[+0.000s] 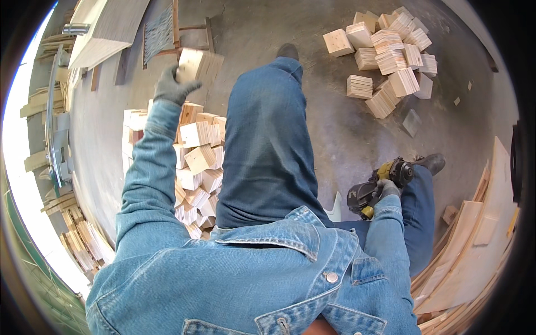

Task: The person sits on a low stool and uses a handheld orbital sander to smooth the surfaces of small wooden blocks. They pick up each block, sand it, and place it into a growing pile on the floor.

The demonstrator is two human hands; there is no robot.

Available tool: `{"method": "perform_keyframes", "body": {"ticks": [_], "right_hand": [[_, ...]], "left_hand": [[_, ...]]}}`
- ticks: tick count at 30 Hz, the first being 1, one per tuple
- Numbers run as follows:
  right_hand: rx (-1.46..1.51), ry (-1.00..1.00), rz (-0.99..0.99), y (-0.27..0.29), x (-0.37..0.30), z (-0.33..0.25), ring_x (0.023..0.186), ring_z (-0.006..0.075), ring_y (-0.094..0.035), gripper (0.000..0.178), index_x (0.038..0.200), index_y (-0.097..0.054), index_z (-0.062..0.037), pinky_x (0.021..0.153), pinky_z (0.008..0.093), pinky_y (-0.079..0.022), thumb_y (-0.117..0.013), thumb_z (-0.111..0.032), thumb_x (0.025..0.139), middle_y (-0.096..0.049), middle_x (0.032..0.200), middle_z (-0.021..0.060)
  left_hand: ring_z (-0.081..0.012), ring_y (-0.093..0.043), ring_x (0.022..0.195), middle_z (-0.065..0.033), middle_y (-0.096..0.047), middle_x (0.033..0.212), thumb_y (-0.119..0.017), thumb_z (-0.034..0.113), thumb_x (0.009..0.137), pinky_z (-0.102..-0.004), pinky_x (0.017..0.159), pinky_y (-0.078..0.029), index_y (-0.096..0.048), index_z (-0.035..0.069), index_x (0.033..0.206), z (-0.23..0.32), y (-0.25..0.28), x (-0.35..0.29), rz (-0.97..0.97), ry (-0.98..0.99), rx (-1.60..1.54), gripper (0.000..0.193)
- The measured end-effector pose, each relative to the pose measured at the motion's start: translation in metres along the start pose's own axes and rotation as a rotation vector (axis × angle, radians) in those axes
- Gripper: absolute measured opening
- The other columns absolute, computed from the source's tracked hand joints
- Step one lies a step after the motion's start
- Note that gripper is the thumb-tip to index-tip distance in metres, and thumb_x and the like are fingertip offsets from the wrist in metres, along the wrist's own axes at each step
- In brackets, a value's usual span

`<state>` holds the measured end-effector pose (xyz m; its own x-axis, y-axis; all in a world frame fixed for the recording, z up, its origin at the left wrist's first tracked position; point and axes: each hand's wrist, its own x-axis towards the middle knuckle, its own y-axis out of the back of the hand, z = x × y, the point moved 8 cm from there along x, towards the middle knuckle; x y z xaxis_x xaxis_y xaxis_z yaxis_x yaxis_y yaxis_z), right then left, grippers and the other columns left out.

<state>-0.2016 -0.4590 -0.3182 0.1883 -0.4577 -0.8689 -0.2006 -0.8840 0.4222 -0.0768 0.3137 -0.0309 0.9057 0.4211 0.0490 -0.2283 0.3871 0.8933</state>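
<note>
My left hand (172,88), in a grey glove, reaches out at the upper left. It grips the lower left corner of a plywood block (195,65), with the thumb stretched beneath it; the block's right side is smeared by motion. Below that arm a heap of similar plywood blocks (196,134) lies beside my leg. My right hand (386,188), also gloved, is closed round a yellow and black cordless angle grinder (397,171), held by my right knee. The fingers of that hand are partly hidden.
More plywood blocks (391,53) lie loosely piled on the concrete floor (335,128) ahead on the right. A small woven-seat stool (159,36) and a large panel stack (109,33) are at the upper left. Boards (452,251) lean at the right; scrap wood (84,240) lies far left.
</note>
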Motion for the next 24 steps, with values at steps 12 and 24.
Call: {"method": "perform_keyframes", "body": {"ticks": [12,24], "right_hand": [[-0.056,-0.001,0.041,-0.002,-0.011,-0.007,0.044,0.0259,-0.059,0.03,0.104,-0.061,-0.0029,0.042,0.0375,-0.051,-0.07,0.001,0.076,-0.063,0.061,0.0122],[-0.077,0.005,-0.017,-0.011,0.003,-0.001,0.048,0.0258,-0.058,0.004,0.08,-0.066,-0.0038,0.046,0.0381,-0.051,-0.07,-0.006,0.079,-0.063,0.063,0.0098]], "left_hand": [[-0.0342,-0.063,0.12,-0.0251,-0.063,0.131,-0.094,0.035,0.057,-0.0387,0.106,-0.05,-0.055,-0.006,0.136,-0.163,0.027,-0.163,-0.161,0.616,0.21,0.098],[-0.0338,-0.06,0.122,-0.021,-0.058,0.135,-0.091,0.039,0.055,-0.0387,0.106,-0.05,-0.053,0.001,0.139,-0.118,0.002,-0.259,-0.362,0.453,0.25,0.1]]}}
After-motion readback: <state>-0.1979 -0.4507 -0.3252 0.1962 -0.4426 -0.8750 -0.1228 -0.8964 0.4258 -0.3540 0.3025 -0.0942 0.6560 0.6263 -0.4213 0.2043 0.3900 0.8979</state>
